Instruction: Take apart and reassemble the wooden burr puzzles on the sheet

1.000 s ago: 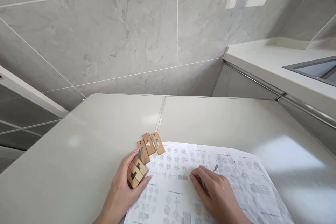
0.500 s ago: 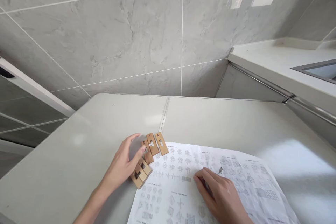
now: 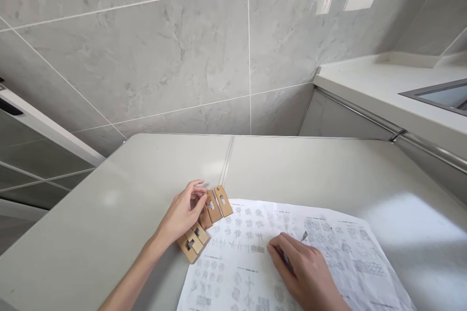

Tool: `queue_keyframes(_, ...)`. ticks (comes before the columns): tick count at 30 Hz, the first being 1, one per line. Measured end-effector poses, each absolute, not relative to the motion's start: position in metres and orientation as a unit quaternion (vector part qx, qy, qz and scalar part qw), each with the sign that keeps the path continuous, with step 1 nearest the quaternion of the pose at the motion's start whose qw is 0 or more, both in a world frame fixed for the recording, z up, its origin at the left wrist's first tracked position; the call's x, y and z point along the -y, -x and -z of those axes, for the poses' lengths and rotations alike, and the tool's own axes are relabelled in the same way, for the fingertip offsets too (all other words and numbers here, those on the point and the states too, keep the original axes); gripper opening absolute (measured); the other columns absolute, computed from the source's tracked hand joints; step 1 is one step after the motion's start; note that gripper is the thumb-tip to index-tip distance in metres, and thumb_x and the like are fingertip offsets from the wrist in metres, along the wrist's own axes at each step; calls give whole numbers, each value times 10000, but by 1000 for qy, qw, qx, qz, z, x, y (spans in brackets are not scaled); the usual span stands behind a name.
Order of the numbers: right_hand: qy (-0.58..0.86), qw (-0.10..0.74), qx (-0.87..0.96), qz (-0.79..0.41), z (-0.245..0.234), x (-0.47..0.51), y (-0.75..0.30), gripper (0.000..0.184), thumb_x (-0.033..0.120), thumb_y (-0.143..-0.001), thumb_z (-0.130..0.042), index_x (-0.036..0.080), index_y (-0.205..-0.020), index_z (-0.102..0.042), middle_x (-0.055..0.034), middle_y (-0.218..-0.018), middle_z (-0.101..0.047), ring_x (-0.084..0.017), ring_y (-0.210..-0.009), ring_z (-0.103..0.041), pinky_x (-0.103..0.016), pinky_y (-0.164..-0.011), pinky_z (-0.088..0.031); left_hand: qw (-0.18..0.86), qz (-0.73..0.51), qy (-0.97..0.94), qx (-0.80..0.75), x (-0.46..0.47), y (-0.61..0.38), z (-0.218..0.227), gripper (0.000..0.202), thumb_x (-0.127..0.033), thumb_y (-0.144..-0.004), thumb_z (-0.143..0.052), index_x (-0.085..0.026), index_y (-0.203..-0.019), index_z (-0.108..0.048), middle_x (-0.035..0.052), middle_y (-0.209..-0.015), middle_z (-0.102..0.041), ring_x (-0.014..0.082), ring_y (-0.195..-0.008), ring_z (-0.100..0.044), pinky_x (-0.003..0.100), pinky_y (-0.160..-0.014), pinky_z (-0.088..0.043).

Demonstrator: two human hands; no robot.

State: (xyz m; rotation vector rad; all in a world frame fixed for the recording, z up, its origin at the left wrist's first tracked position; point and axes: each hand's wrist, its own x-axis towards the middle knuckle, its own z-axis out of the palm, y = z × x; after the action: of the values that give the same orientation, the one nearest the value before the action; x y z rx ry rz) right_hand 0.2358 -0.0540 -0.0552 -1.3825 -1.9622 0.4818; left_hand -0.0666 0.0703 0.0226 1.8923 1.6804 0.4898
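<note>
Three flat wooden puzzle pieces (image 3: 213,206) with keyhole cut-outs lie side by side at the top left corner of a printed instruction sheet (image 3: 328,248). My left hand (image 3: 182,214) reaches over them, its fingertips pinching the leftmost piece. Just below that hand a partly assembled wooden block (image 3: 192,242) rests on the table. My right hand (image 3: 302,272) lies palm down on the sheet, fingers curled, with a finger pointing at a diagram; a dark pen-like tip shows beside it.
A pale grey table (image 3: 109,214) with a seam down its middle stands against a grey tiled wall (image 3: 164,58). A white counter (image 3: 379,87) with a dark inset sits at the right, and a cabinet edge at the left.
My left hand let go of the assembled block, moved up and closed its fingers on the leftmost flat piece. The right hand stayed on the sheet.
</note>
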Motion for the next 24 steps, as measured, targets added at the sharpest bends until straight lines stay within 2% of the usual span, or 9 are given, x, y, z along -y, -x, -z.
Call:
queue_keyframes(3, 532, 340, 753, -184, 55, 54, -236, 236, 239, -1109, -472, 262, -895, -568, 43, -708, -644, -139, -505, -590, -263, -511, -382, 273, -163, -707, -632, -62, 67, -23, 523, -583, -1030, -565, -305, -1467, -491, 90, -1390, -716, 308, -1301, -683, 470, -1093, -548)
queue_keyframes(6, 539, 341, 748, -184, 54, 55, -235, 251, 245, -1114, -454, 263, -892, -570, 38, -711, -647, -145, -510, -593, -269, -520, -385, 276, -116, -712, -635, -54, 67, -27, 796, -625, -931, -713, -335, -1592, -379, 120, -1552, -600, 359, -1425, -591, 497, -1118, -534)
queue_keyframes(9, 533, 343, 751, -182, 54, 55, -236, 247, 247, -1114, -461, 263, -895, -572, 39, -715, -654, -141, -510, -603, -262, -515, -393, 292, -83, -711, -634, -49, 62, -33, 1004, -576, -824, -839, -375, -1648, -302, 109, -1643, -503, 381, -1471, -544, 498, -1121, -538)
queue_keyframes(13, 524, 341, 760, -176, 55, 54, -238, 231, 246, -1112, -480, 264, -899, -570, 45, -712, -654, -134, -503, -606, -255, -499, -394, 294, -72, -714, -631, -46, 51, -35, 943, -438, -817, -839, -384, -1623, -352, 76, -1656, -482, 378, -1497, -504, 508, -1152, -510)
queue_keyframes(17, 525, 335, 761, -182, 56, 54, -239, 233, 248, -1116, -478, 265, -904, -572, 46, -715, -653, -134, -501, -599, -257, -497, -393, 306, -72, -721, -617, -48, 45, -35, 872, -395, -850, -806, -395, -1605, -370, 48, -1664, -473, 356, -1506, -487, 506, -1176, -489)
queue_keyframes(24, 528, 341, 758, -175, 54, 54, -237, 243, 247, -1113, -464, 266, -891, -563, 48, -702, -646, -137, -495, -591, -260, -500, -389, 364, -39, -738, -567, -56, 55, -51, 1136, -379, -726, -925, -393, -1665, -285, 77, -1740, -360, 392, -1548, -435, 493, -1177, -502)
